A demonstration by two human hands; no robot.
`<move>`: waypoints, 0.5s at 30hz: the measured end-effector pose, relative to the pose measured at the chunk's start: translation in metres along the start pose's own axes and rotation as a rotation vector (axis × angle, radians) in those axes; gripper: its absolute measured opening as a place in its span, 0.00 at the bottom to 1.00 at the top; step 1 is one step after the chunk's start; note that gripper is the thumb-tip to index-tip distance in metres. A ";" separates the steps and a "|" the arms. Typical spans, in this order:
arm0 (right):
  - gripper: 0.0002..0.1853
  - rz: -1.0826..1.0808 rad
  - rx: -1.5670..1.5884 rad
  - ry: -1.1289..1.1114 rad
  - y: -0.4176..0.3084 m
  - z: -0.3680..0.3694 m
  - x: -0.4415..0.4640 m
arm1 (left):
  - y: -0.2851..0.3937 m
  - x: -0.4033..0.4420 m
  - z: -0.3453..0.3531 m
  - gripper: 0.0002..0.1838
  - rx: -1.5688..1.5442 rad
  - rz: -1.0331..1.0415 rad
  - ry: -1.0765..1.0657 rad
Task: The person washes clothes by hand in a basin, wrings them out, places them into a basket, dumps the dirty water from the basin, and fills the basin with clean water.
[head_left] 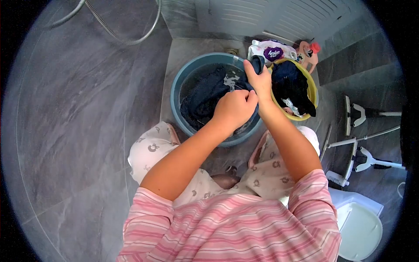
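Note:
A blue-grey basin point(174, 94) of water stands between my knees, with dark navy cloth point(198, 105) soaking in it and a patch of whitish suds on top. My left hand point(235, 108) is closed in a fist over the basin's right half, gripping part of the dark cloth. Just beyond it, at the basin's right rim, my right hand point(259, 81) holds another part of the same cloth, its thumb up along the fabric. A dark fold sticks out above the right hand. The fingers' undersides are hidden.
A yellow basin point(312, 87) heaped with dark clothes point(290, 85) sits right of the blue-grey one. Behind it are a white-and-purple "leke" package point(274, 51) and a pinkish bottle with a red cap point(314, 47). Mops point(360, 115), a toilet point(360, 227) and a shower hose point(113, 37) surround me.

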State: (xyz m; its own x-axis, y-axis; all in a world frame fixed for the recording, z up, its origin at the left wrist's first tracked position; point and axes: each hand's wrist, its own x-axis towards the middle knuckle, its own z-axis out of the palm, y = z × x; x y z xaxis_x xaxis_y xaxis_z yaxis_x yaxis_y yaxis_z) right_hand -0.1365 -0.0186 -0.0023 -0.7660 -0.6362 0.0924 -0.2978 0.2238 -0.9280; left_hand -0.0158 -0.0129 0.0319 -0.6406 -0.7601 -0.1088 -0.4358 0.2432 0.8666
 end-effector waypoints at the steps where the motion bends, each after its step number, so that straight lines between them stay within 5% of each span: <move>1: 0.18 0.003 0.001 0.003 -0.004 -0.002 -0.001 | -0.001 0.001 0.001 0.21 0.002 0.001 -0.004; 8: 0.14 0.318 0.552 -0.273 -0.039 -0.017 -0.042 | -0.014 0.018 -0.035 0.26 -0.276 -0.072 0.214; 12: 0.13 0.271 0.754 -0.283 -0.052 -0.021 -0.067 | -0.021 0.023 -0.040 0.23 -0.418 -0.145 0.313; 15: 0.11 -0.121 0.406 -0.401 -0.068 -0.032 -0.082 | -0.027 0.037 -0.039 0.22 -0.482 -0.161 0.397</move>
State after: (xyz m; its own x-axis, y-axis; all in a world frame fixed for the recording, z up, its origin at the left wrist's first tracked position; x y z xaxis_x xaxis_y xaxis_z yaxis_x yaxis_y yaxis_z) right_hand -0.0719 0.0417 0.0645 -0.4413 -0.8870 0.1361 -0.0673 -0.1185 -0.9907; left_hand -0.0028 -0.0710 0.0237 -0.2679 -0.9522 -0.1470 -0.1145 -0.1201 0.9861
